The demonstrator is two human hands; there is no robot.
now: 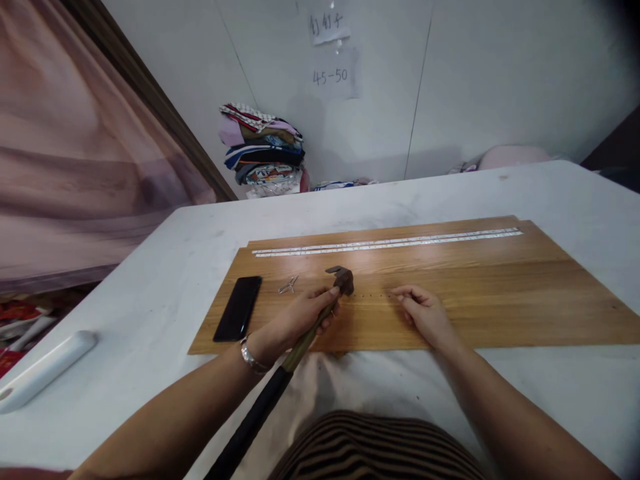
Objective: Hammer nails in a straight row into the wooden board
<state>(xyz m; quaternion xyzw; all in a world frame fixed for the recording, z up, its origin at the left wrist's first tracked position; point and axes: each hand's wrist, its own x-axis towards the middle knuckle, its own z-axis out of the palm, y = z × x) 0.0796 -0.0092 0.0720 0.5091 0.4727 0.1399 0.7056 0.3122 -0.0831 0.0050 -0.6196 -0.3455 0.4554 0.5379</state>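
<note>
My left hand point(307, 313) is wrapped round the wooden handle of a claw hammer point(300, 350), close beneath its dark metal head. The black grip slants down towards my body. Over the wooden board point(500, 287), my right hand point(423, 310) has thumb and forefinger pinched together; whatever may be between them is too small to make out. Its fingertips are at the right end of a short row of small dark nail heads point(371, 295). The hammer head is just left of that row. Several loose nails point(288, 286) lie in a small heap left of the hammer.
A black phone point(238, 309) rests on the board's left part. Two white measuring strips point(390, 243) run along its far side. The board lies on a white table point(150, 267), with a white elongated object point(47, 370) at left. Folded clothes point(265, 147) are stacked by the wall.
</note>
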